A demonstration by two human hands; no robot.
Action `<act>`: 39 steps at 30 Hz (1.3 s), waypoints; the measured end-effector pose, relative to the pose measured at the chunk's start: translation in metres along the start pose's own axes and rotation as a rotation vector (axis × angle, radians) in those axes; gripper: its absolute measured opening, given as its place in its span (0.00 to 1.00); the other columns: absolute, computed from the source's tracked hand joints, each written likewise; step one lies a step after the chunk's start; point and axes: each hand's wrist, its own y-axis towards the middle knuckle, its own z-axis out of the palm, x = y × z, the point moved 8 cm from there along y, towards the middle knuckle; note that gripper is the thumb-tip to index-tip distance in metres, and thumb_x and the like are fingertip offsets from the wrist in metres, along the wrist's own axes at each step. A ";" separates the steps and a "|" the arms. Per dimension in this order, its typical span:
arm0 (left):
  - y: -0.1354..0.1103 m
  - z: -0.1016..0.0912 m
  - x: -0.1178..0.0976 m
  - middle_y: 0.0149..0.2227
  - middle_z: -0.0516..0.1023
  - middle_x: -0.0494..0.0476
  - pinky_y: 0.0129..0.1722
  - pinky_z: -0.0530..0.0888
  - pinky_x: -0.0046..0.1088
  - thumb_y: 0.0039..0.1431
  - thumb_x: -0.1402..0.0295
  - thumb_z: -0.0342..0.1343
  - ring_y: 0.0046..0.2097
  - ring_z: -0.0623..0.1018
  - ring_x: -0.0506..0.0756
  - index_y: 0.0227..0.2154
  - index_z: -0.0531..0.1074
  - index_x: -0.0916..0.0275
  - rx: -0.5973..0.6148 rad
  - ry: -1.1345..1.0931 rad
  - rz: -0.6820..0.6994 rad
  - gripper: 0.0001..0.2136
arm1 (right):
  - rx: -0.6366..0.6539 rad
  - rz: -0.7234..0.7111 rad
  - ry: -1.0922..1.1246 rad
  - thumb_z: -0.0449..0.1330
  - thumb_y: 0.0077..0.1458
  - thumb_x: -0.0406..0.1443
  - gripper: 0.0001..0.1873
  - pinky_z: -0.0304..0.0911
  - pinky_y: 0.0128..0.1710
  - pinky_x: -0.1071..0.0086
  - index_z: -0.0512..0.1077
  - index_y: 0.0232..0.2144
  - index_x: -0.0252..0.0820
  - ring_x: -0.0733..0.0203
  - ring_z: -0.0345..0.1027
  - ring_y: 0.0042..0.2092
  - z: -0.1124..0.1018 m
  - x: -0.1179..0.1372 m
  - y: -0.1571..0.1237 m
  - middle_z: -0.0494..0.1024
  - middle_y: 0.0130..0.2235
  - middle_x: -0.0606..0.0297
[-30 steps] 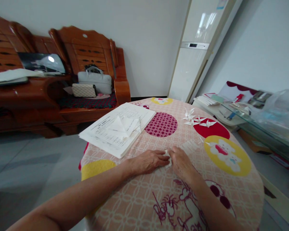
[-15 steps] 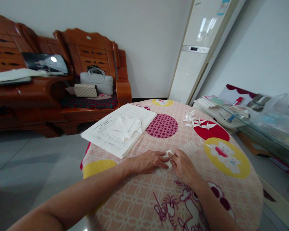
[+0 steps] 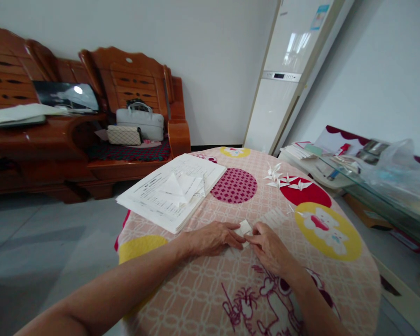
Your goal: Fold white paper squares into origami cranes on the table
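Note:
A small folded white paper [image 3: 244, 227] lies on the patterned tablecloth [image 3: 203, 284] between my two hands. My left hand [image 3: 215, 238] rests on the cloth, its fingers closed on the paper's left side. My right hand [image 3: 268, 245] comes in from the right, with thumb and index finger pinched at the paper's near right edge. Fingers hide part of the paper's lower corner. A flat printed paper slip [image 3: 273, 217] lies just beyond my right hand. Farther off, several folded paper cranes [image 3: 300, 185] sit on and beside the red circle of the cloth.
A stack of printed sheets [image 3: 150, 200] lies at the table's left, with folded paper pieces [image 3: 177, 187] on top. To the right stands a glass shelf [image 3: 374, 186] with a plastic bag [image 3: 402, 161]. A wooden chair [image 3: 133, 93] holding bags is behind, beside a tall air conditioner [image 3: 276, 77].
My fingers have shifted on the small paper, and more of its upper part now shows between my hands. The camera view has tilted slightly; the other things have not moved.

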 end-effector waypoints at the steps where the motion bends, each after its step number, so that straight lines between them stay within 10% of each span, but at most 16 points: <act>1: 0.000 0.001 -0.001 0.54 0.75 0.51 0.67 0.52 0.33 0.49 0.86 0.50 0.57 0.71 0.51 0.45 0.73 0.58 0.007 -0.011 0.015 0.23 | 0.008 -0.007 0.013 0.53 0.58 0.27 0.15 0.60 0.37 0.68 0.79 0.36 0.41 0.59 0.64 0.39 -0.002 0.001 -0.002 0.67 0.35 0.60; 11: -0.006 -0.001 0.001 0.54 0.74 0.59 0.65 0.58 0.37 0.58 0.82 0.46 0.57 0.72 0.54 0.53 0.69 0.62 -0.108 -0.073 0.045 0.21 | 0.007 0.033 0.064 0.53 0.56 0.26 0.13 0.62 0.44 0.65 0.75 0.38 0.39 0.57 0.64 0.43 -0.008 0.002 -0.007 0.68 0.40 0.58; 24: -0.013 -0.021 0.013 0.42 0.80 0.62 0.53 0.71 0.33 0.62 0.71 0.49 0.48 0.77 0.55 0.37 0.76 0.63 -0.172 -0.119 -0.021 0.10 | -0.129 0.149 -0.117 0.52 0.61 0.31 0.13 0.59 0.40 0.65 0.73 0.27 0.38 0.57 0.62 0.38 -0.004 -0.011 0.000 0.68 0.33 0.59; 33: -0.026 -0.031 0.064 0.38 0.80 0.58 0.42 0.71 0.27 0.62 0.67 0.50 0.40 0.77 0.54 0.37 0.77 0.64 -0.428 -0.089 -0.489 0.11 | -0.219 0.194 -0.028 0.58 0.54 0.27 0.09 0.58 0.37 0.68 0.73 0.24 0.40 0.58 0.63 0.36 -0.008 -0.023 0.007 0.68 0.30 0.62; 39: -0.008 -0.016 0.064 0.32 0.79 0.55 0.32 0.67 0.25 0.58 0.63 0.55 0.33 0.76 0.53 0.33 0.77 0.64 -0.331 -0.076 -0.685 0.10 | -0.215 0.215 -0.031 0.58 0.54 0.29 0.08 0.58 0.37 0.68 0.72 0.24 0.39 0.58 0.63 0.37 -0.009 -0.022 0.006 0.69 0.30 0.61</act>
